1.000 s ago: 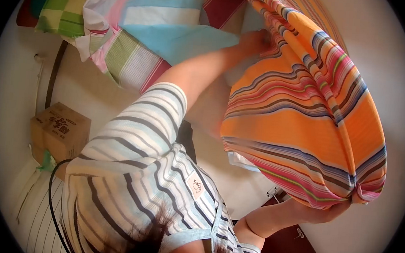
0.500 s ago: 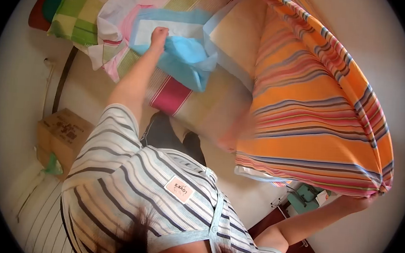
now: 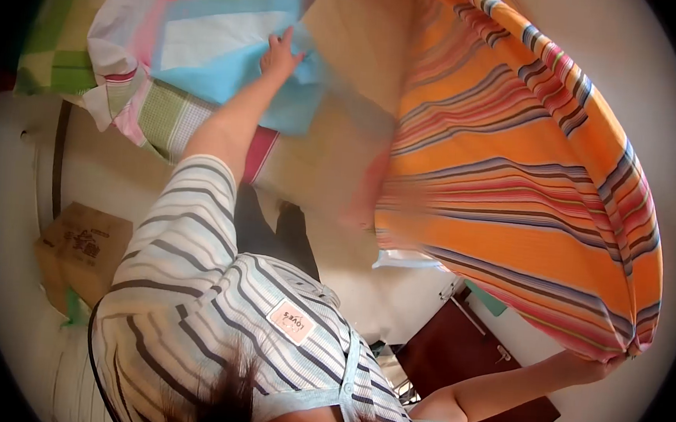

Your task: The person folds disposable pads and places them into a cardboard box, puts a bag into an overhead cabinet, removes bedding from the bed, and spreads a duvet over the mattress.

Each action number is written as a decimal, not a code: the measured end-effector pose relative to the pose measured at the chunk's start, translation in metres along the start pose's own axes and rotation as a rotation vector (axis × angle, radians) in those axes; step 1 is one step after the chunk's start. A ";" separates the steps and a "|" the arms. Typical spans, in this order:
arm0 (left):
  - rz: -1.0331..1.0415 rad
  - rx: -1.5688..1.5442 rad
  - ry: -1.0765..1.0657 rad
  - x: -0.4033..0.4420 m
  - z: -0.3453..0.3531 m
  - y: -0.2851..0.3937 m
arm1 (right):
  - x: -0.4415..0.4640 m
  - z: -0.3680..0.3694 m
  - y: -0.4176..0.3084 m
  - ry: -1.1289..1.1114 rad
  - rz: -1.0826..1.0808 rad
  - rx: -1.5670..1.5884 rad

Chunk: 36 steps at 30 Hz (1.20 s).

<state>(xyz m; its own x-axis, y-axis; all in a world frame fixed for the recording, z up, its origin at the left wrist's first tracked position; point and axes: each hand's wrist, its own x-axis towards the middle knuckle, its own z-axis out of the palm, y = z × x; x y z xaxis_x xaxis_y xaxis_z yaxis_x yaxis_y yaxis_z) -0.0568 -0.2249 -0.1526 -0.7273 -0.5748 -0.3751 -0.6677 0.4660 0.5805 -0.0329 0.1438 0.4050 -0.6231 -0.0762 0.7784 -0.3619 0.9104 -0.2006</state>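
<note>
My right hand (image 3: 592, 369) is closed on the lower right corner of an orange striped cloth (image 3: 505, 168), which hangs spread out across the right side. Its upper edge is bunched in a long fold. Over a blue and white pad (image 3: 225, 34) my left hand (image 3: 280, 56) reaches out with some fingers extended and apart, near or touching the pad's blue part. The pad lies on a patterned bed sheet (image 3: 174, 113), partly rumpled.
A green checked pillow or cloth (image 3: 73, 71) lies at the upper left. Below it stands a cardboard box (image 3: 84, 252) with a green bag (image 3: 73, 306) beside it. A dark red door or panel (image 3: 461, 361) shows at the lower right, near a pale wall.
My left hand first left the orange cloth's upper part for the pad, then its fingers spread from a closed shape. My right hand moved outward and slightly down, keeping the cloth's corner.
</note>
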 end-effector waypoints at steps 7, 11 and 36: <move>-0.025 -0.305 -0.072 0.071 0.027 -0.043 | -0.004 -0.035 -0.002 0.076 -0.067 -0.207; 0.063 -0.351 -0.197 0.058 0.031 -0.034 | -0.006 -0.057 0.008 -0.044 -0.299 -0.497; -0.193 -0.766 0.204 0.095 -0.084 -0.043 | -0.002 -0.044 0.021 -0.049 -0.325 -0.488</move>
<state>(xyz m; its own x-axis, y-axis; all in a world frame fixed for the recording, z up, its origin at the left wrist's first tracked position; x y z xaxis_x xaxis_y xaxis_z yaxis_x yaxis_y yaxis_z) -0.0832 -0.3558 -0.1529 -0.5176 -0.7438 -0.4229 -0.4308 -0.2005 0.8799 -0.0087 0.1812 0.4255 -0.5693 -0.3905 0.7235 -0.1855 0.9183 0.3497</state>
